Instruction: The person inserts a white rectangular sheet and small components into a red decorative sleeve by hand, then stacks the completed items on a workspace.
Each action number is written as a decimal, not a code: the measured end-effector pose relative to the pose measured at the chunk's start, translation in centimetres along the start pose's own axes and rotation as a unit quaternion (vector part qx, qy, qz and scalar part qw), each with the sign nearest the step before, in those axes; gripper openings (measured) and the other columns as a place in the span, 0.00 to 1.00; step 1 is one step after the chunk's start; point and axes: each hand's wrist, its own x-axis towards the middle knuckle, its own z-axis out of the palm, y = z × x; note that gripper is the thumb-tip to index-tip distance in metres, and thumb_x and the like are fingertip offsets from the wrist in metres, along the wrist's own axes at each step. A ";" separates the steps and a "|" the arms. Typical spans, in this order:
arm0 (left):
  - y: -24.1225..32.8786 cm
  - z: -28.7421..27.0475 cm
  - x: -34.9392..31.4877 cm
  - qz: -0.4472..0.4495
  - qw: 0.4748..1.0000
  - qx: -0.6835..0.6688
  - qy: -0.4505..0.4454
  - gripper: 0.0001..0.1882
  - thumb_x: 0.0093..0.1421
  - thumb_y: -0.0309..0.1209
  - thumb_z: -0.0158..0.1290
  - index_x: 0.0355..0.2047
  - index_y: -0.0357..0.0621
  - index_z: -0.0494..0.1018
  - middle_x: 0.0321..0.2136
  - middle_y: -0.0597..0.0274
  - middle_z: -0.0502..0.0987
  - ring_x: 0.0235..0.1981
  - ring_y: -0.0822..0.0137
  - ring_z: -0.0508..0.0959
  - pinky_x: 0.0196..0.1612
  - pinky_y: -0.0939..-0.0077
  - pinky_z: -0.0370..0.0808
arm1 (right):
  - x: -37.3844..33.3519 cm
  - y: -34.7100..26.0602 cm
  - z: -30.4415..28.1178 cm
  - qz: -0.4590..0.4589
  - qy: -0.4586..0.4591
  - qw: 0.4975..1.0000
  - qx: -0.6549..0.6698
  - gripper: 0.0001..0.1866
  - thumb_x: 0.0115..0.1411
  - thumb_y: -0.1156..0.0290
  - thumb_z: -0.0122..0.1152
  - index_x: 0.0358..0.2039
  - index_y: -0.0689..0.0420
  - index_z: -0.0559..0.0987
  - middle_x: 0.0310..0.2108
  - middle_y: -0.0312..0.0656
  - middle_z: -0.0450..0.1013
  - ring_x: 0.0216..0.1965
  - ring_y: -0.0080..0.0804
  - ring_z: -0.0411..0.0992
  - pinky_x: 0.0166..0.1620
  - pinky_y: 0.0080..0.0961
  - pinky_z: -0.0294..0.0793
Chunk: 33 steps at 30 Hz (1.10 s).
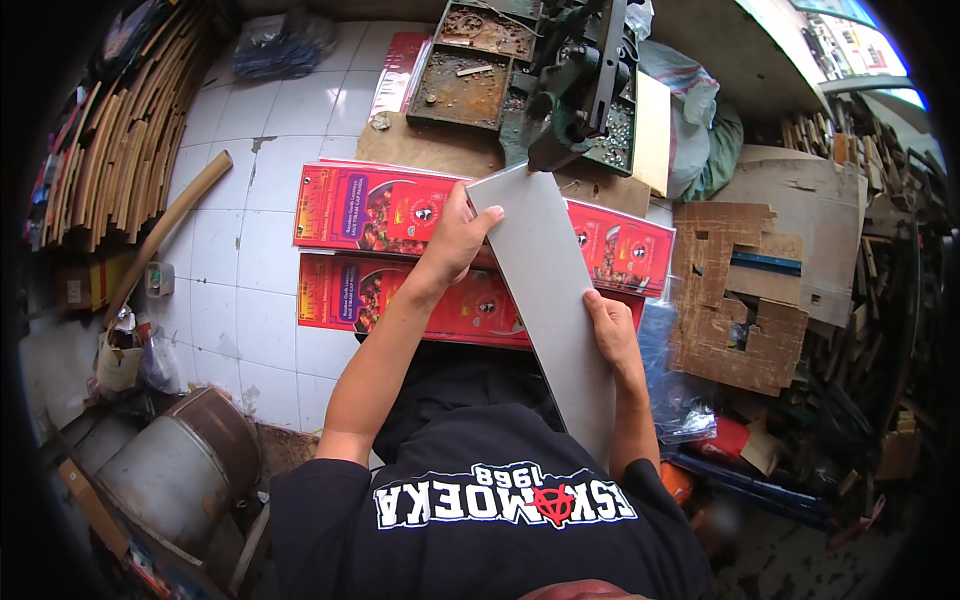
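A long, flat grey panel [545, 270] slants from my body toward a dark green metal machine [560, 115], its far end at the foot of the machine's head. My left hand [460, 235] grips the panel's left edge near that end, thumb on top. On the right edge, closer to me, my right hand [612, 325] holds it with the thumb over the face. Beneath the panel lie two stacks of red printed panels, a farther stack [335, 205] and a nearer stack [335, 285]. The panel covers part of both.
Metal trays [460, 85] with small loose parts flank the machine. Cut brown boards [735, 300] lie at right. Stacked brown sheets [125, 130] stand far left, near a curved tube [165, 225]. A metal drum [165, 465] lies lower left. White sacks [690, 110] sit behind.
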 end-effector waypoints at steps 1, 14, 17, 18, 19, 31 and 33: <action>0.2 0.0 -0.1 -0.006 1.000 0.002 0.000 0.21 0.66 0.26 0.53 0.55 0.37 0.57 0.48 0.50 0.73 0.45 0.64 0.81 0.42 0.66 0.86 | 0.0 0.0 0.0 -0.001 0.001 1.000 0.004 0.33 0.72 0.49 0.50 0.24 0.70 0.77 0.15 0.32 0.67 0.21 0.16 0.62 0.24 0.26 0.62; 1.8 1.8 -1.8 0.056 0.971 0.207 0.102 0.34 0.65 0.26 0.55 0.67 0.38 0.53 0.41 0.49 0.79 0.37 0.71 0.80 0.37 0.79 0.77 | -0.2 -0.7 0.0 0.023 -0.017 0.999 -0.025 0.31 0.73 0.50 0.48 0.27 0.70 0.77 0.16 0.35 0.67 0.23 0.17 0.64 0.26 0.27 0.65; 1.2 1.1 -1.3 0.104 0.966 0.218 0.090 0.30 0.62 0.27 0.57 0.64 0.39 0.62 0.31 0.50 0.82 0.30 0.70 0.82 0.34 0.74 0.77 | -0.1 -0.8 0.1 0.026 -0.024 0.999 -0.017 0.31 0.73 0.50 0.48 0.28 0.70 0.77 0.16 0.34 0.68 0.23 0.17 0.64 0.26 0.27 0.65; 1.2 1.1 -1.2 0.100 0.969 0.208 0.091 0.29 0.62 0.28 0.57 0.62 0.39 0.64 0.30 0.51 0.82 0.30 0.70 0.82 0.33 0.75 0.77 | -0.1 -0.8 0.1 0.025 -0.023 0.999 -0.014 0.32 0.73 0.50 0.48 0.28 0.71 0.77 0.16 0.34 0.68 0.23 0.17 0.64 0.26 0.27 0.66; 1.3 1.2 -1.2 0.095 0.971 0.197 0.092 0.27 0.62 0.28 0.58 0.61 0.39 0.66 0.29 0.52 0.82 0.29 0.70 0.82 0.33 0.75 0.77 | -0.1 -0.9 0.1 0.025 -0.021 0.999 -0.011 0.32 0.73 0.50 0.48 0.27 0.71 0.78 0.16 0.34 0.68 0.23 0.17 0.64 0.26 0.27 0.66; 1.2 1.1 -1.1 0.088 0.970 0.203 0.102 0.26 0.62 0.29 0.57 0.59 0.37 0.67 0.24 0.51 0.82 0.27 0.69 0.83 0.31 0.74 0.77 | -0.5 -1.1 0.3 0.026 -0.026 0.999 0.011 0.33 0.73 0.49 0.47 0.29 0.72 0.80 0.18 0.35 0.72 0.22 0.17 0.66 0.26 0.26 0.67; 1.3 1.1 -1.1 0.086 0.970 0.205 0.102 0.26 0.62 0.29 0.57 0.59 0.37 0.67 0.24 0.51 0.82 0.26 0.69 0.83 0.30 0.73 0.77 | -0.5 -1.2 0.1 0.038 -0.026 0.999 -0.001 0.33 0.73 0.49 0.47 0.29 0.72 0.80 0.18 0.36 0.73 0.22 0.17 0.67 0.26 0.25 0.68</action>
